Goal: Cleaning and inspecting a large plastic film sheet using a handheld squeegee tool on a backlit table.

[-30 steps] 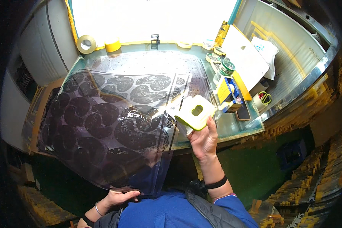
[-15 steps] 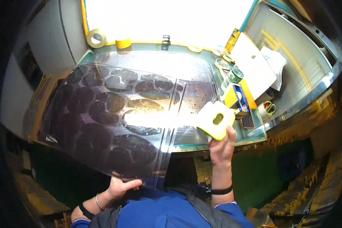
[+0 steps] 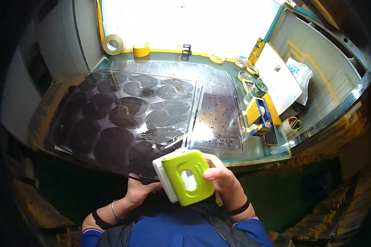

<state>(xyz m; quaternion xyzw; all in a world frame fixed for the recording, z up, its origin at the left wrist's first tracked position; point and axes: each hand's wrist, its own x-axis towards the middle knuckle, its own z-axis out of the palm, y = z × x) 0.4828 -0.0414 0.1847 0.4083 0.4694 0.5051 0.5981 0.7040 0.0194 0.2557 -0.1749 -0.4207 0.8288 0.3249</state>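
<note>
Lime-green handheld tool (image 3: pixel 184 176), white-edged, was clasped in the right hand (image 3: pixel 223 181), fingers curled over its right side, close to the chest. Beside it the left hand (image 3: pixel 138 191) pinched the near edge of a clear film sheet (image 3: pixel 123 119) bearing dark round patches, probably to keep it flat on the glass worktable (image 3: pixel 259 152). Farther off stood tape rolls (image 3: pixel 113 44). Half a second earlier the tool had been held over the table's near edge.

At my two o'clock, on the glass bench's right edge, I see a small blue and yellow box (image 3: pixel 257 113); beyond it lies a white plastic bag (image 3: pixel 301 78) with blue print.
</note>
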